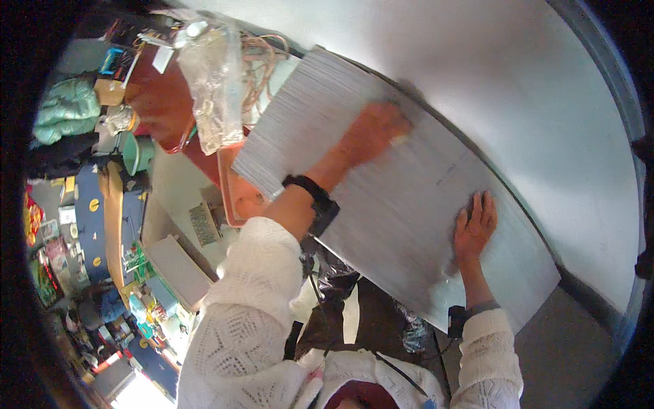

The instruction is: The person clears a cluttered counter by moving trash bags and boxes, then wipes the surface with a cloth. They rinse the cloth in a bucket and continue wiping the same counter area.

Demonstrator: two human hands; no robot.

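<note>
A grey sheet panel (388, 204) with a streaked, brushed-looking surface lies across in front of me, sloping down to the right. My left hand (380, 125), blurred, is closed low on the panel near its far edge. A small pale object (401, 138) shows at the thumb side of that hand; most of it is hidden and its kind cannot be made out. My right hand (475, 227) rests flat on the panel's right part, palm down, fingers slightly apart and holding nothing. Dark straps circle both wrists.
Beyond the panel's far edge stands a large smooth white surface (511, 102). At the left are an orange plastic tray (225, 204), a clear plastic bag (212, 97), coiled tubing (260, 71), a green bucket (138, 153) and a grey box (179, 271). Crowded shelves lie farther left.
</note>
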